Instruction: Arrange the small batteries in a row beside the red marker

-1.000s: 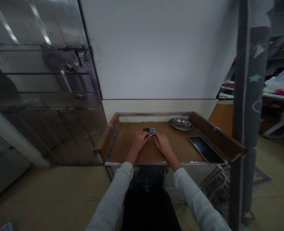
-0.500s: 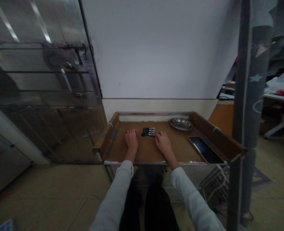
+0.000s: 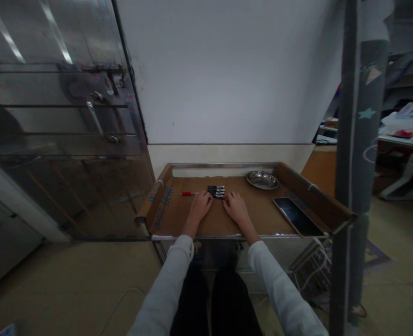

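Observation:
Several black marker pens [image 3: 216, 188] lie side by side in a row on the cardboard-lined tray [image 3: 213, 224]. My left hand [image 3: 202, 203] is at the left end of the nearest black marker, fingers bent and closed on it. At that marker's right end is my right hand [image 3: 235, 204], its fingertips pinched in against it. The exact finger contact is small and partly hidden. A red pen [image 3: 187, 193] lies on the cardboard just left of my left hand, its right end partly behind the fingers.
A round metal dish [image 3: 262, 180] stands at the tray's back right. A phone [image 3: 297, 216] lies near the front right corner. Raised cardboard sides [image 3: 318, 199] edge the tray. A grey post [image 3: 353, 154] rises at the right and a metal door [image 3: 59, 140] at the left.
My left hand has moved right, from the left part of the cardboard to the black markers. The red pen now shows beside it. My right hand has stayed nearly in place.

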`<state>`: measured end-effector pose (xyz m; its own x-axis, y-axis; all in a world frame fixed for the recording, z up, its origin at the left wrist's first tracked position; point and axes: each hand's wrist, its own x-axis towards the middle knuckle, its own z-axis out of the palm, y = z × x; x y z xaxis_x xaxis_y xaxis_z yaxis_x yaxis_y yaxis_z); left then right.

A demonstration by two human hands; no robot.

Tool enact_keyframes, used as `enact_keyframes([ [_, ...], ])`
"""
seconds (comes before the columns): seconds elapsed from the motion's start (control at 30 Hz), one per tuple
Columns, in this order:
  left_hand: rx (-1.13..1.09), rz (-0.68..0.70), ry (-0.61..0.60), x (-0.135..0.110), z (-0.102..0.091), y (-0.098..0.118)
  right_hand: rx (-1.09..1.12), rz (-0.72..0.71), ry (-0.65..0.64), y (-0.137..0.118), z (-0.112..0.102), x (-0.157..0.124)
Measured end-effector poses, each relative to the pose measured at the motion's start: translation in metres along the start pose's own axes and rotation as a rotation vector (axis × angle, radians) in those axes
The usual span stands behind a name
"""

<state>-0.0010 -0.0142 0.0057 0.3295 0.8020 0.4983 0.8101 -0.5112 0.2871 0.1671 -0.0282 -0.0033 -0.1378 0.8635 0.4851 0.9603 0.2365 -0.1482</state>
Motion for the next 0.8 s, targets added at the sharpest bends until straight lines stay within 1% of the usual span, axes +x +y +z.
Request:
enact_keyframes([
  [0.13,-0.038,-0.004,0.012,0.0015,0.0023,-0.0027,0.013,-0.013,0.003,0.001,0.0005,0.0007],
  [0.23,-0.027,-0.039,0.01,0.0012,0.0022,-0.003,0.011,-0.013,0.01,0.0017,0.0017,0.0007],
  [0.3,-0.013,-0.036,-0.003,0.0005,0.0019,-0.003,0.011,-0.011,0.003,0.002,0.0025,0.0005],
  [0.43,-0.027,-0.011,-0.021,0.0,0.0021,-0.0034,0.034,-0.041,-0.025,0.0022,0.0023,0.0009],
  [0.53,-0.091,0.017,-0.037,0.0006,0.0022,-0.0036,0.086,-0.084,-0.044,0.0017,0.0006,0.002],
  [0.67,-0.205,0.088,-0.061,0.0009,0.0005,-0.0028,0.186,-0.097,-0.04,0.0009,-0.0019,0.003],
  [0.8,-0.246,0.12,-0.056,0.0002,-0.0021,-0.0011,0.283,-0.157,-0.03,0.0005,-0.0025,0.0029],
])
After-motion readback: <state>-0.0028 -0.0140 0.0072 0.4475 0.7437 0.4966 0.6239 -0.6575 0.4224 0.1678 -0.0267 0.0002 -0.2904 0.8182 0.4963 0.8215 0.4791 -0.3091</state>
